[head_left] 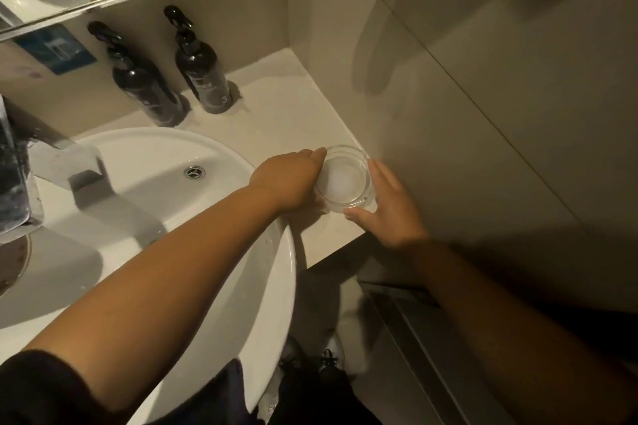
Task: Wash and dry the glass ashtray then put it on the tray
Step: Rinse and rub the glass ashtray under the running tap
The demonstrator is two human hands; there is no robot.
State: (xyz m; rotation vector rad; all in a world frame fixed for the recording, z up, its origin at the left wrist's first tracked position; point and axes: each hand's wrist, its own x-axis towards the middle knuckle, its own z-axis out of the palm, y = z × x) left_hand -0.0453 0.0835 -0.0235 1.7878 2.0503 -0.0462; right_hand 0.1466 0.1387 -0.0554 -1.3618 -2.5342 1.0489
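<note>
Ashtray at frame centre on counter; left hand and right hand cup its rim, half-open. Lift level, firm grip, toward basin.

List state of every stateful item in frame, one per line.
glass ashtray: upright on the counter, looks empty
left hand: on the ashtray's left rim
right hand: cupping its right side
faucet: no water running
sink: no standing water, drain open
pump bottles: upright by the wall
</note>
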